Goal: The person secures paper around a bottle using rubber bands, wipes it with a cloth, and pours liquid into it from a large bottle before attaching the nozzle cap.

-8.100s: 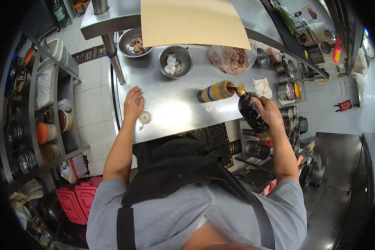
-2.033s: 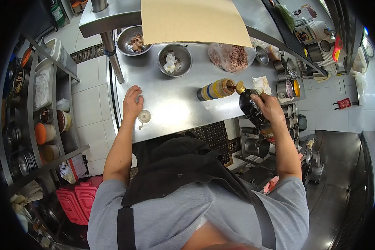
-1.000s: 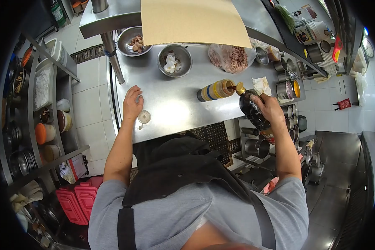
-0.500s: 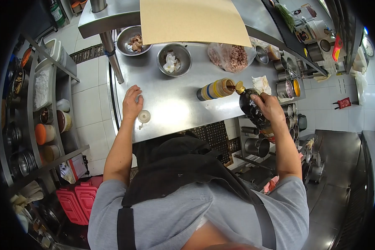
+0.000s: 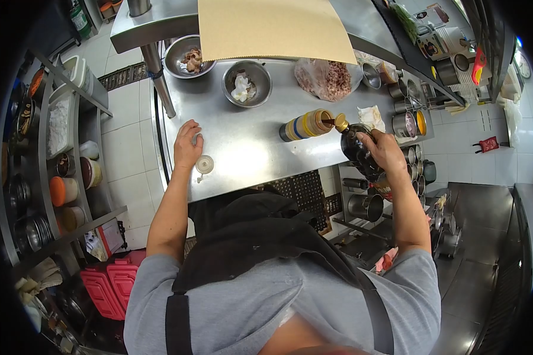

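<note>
My right hand is wrapped round a large dark glass bottle with a gold neck. The bottle is tilted, its mouth at the open top of a squeeze bottle ringed with yellow and blue bands. A dark liquid runs from one into the other. The squeeze bottle stands on the steel table, and no hand touches it. At the table's left edge my left hand rests with its fingers loosely stretched out, holding nothing. Just beside that wrist lies a round translucent nozzle cap.
Two steel bowls with food and a plastic bag of chopped meat stand at the back. A cardboard sheet overhangs them from the shelf. A crumpled white cloth lies right of the squeeze bottle, near several metal pots.
The dark bottle and my right hand have shifted very slightly upward. Liquid runs at its mouth in both frames, and my left hand stays in place.
</note>
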Tool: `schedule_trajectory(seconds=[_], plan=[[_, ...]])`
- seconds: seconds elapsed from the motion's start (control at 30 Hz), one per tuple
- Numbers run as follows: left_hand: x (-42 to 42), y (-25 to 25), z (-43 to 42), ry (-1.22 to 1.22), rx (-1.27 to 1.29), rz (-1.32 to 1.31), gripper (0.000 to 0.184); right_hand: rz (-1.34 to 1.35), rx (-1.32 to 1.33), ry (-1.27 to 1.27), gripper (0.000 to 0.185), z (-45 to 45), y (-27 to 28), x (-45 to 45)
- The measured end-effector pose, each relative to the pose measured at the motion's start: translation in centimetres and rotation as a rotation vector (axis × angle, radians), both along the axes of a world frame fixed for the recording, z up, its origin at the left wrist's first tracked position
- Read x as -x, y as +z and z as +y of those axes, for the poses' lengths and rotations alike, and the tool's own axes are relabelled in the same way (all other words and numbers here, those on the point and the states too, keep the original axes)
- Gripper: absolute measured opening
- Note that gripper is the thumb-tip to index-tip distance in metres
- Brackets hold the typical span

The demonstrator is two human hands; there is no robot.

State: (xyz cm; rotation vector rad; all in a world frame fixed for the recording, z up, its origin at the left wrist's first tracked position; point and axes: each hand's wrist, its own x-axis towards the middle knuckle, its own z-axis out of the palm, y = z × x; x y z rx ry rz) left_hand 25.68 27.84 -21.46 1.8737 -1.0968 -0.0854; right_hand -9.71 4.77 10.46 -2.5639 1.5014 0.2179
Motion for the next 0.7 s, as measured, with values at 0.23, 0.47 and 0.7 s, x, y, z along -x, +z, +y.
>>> schedule_trajectory(seconds=[0.23, 0.47, 0.7], plan=[[0.05, 0.09, 0.05, 0.001, -0.025, 0.017, 0.020, -0.016, 0.009, 0.018, 0.060, -0.06, -0.13, 0.19], [0.02, -0.05, 0.05, 0.004, -0.032, 0.007, 0.019, -0.030, 0.006, 0.008, 0.060, -0.18, -0.17, 0.14], [0.12, 0.33, 0.00, 0.009, -0.009, -0.003, 0.018, 0.002, 0.021, 0.006, 0.060, -0.35, -0.19, 0.15]])
